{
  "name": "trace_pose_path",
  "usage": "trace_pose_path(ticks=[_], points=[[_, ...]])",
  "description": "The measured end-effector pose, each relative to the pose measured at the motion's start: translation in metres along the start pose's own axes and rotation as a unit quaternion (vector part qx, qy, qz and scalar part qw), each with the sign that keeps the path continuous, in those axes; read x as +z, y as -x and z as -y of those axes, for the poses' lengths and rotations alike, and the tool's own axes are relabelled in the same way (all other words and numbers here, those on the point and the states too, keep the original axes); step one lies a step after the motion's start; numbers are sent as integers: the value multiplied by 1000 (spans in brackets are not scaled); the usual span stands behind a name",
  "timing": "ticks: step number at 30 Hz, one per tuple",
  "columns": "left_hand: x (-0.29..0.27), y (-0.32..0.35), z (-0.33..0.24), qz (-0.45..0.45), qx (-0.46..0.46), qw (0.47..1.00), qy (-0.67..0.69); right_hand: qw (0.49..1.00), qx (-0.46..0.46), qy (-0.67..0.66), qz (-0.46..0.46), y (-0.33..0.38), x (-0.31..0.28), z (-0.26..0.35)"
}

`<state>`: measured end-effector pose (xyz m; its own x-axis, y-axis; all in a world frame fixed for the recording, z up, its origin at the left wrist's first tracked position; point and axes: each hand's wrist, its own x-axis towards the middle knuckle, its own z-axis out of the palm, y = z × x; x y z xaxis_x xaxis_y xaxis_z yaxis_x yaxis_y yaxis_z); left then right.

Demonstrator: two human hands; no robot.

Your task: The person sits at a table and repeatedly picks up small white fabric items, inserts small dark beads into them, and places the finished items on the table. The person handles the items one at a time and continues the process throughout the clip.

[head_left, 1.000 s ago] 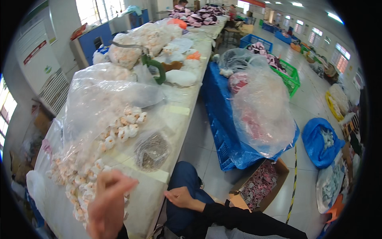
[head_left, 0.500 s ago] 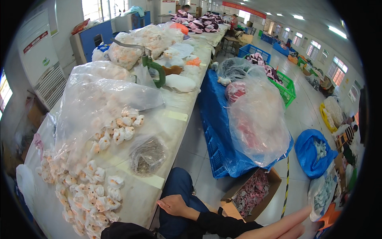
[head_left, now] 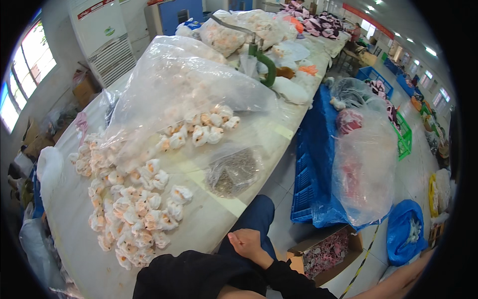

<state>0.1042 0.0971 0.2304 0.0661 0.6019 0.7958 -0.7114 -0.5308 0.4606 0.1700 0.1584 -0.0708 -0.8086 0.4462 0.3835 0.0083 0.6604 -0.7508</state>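
Fingers (head_left: 240, 237) of the right hand (head_left: 250, 245) curl loosely over the dark-blue trouser leg (head_left: 260, 213); the palm is hidden, so no telling how tightly they close or whether they grip anything; and the left hand, well, that's out of view, its state anyone's guess; here on the pale table (head_left: 69, 229), left of the right hand, sits the heap of white-and-orange plush pieces (head_left: 142, 214); nearer that hand, a clear bag (head_left: 234, 172) of grey-brown bits, close to the table's edge!
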Motion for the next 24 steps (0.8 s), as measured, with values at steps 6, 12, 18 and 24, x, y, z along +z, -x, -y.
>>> trace_pose_path(ticks=[6,12,18,24], points=[[-5,-4,-16,33,-66,995,-61,1000,-10,-22,-14,-1,8,10],[-7,-42,-46,175,-226,929,-237,999,-11,-38,-22,-1,9,4],[64,-20,1,-192,-2,974,121,999,-8,-39,-16,1,9,1],[-11,8,-23,9,47,998,-28,1000,-5,-20,-7,6,15,-6]])
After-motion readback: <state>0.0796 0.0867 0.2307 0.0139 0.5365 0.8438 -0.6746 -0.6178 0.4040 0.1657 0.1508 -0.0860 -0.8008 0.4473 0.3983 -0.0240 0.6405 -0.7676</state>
